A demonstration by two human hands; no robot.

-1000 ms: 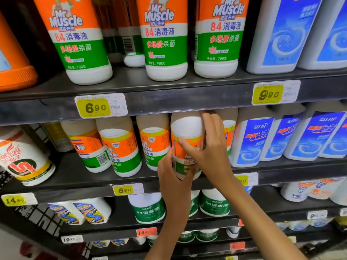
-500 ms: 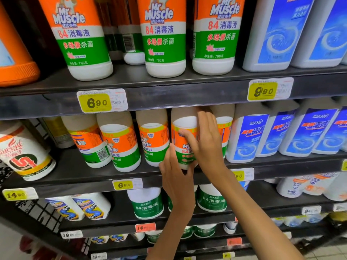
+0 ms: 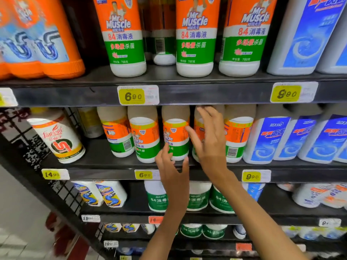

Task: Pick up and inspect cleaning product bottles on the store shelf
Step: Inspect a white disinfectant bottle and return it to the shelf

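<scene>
I am standing close to a dark store shelf [image 3: 206,94] and working at the second tier, where the Mr Muscle 84 disinfectant bottles are standing upright in a tight row so that their orange-and-green labels face the aisle above the yellow 6.90 price tag [image 3: 144,174]. The bottle I am attending to, the Mr Muscle bottle [image 3: 175,134], is resting on its base on that tier, just beside its neighbour bottle [image 3: 144,137] on the left and a partly hidden bottle [image 3: 199,128] on the right, which my right hand is covering. My left hand [image 3: 171,171] is reaching up from below with the wrist extended and the fingers spread and fairly straight; its fingertips [image 3: 166,149] are lying against the lower green band of the label, and nothing is being gripped. My right hand [image 3: 210,139] is reaching in from the right with the forearm angled up and leftward, palm turned toward the shelf, fingers loosely extended and blurred; the thumb appears to be near the right edge of the Mr Muscle bottle, but I cannot tell whether it is touching. Both hands are therefore unclosed and holding nothing. I judge that the bottle is sitting back in its row, and that the close packing is calling for a two-sided approach to any neighbour.
</scene>
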